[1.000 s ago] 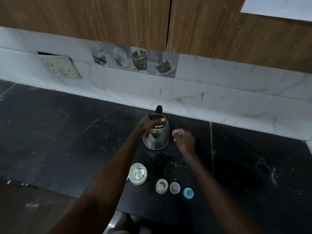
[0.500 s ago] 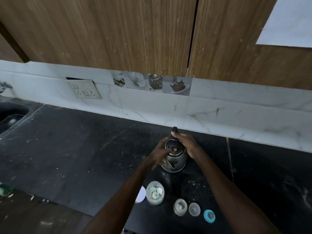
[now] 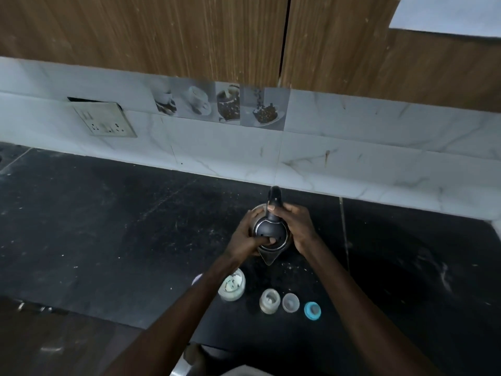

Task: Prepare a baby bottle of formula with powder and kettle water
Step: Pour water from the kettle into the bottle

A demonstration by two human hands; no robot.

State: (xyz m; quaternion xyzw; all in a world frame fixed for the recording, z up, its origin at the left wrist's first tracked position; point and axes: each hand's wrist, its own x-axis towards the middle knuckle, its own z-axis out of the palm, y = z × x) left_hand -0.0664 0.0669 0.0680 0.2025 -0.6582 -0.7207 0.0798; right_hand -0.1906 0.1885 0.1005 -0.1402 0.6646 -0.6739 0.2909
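Observation:
A steel kettle (image 3: pixel 271 229) with a black lid and handle stands on the black countertop (image 3: pixel 108 226), spout toward me. My left hand (image 3: pixel 245 237) wraps its left side, thumb on the lid's front edge. My right hand (image 3: pixel 298 226) grips its right side near the handle's base. In front stand an open powder jar (image 3: pixel 232 285), its white lid (image 3: pixel 197 278) partly hidden behind my left forearm, the open baby bottle (image 3: pixel 269 300), a clear cap (image 3: pixel 290 302) and a blue ring with the teat (image 3: pixel 312 310).
A white marble backsplash (image 3: pixel 352 169) runs behind the kettle, with a switch and socket plate (image 3: pixel 104 119) at the left. Wooden cabinet doors (image 3: pixel 189 36) hang above. The counter's front edge lies close below the bottle parts.
My right hand, free in the air a second ago, has come onto the kettle's right side. My left hand has slid down to the lid's front. The view has tilted up.

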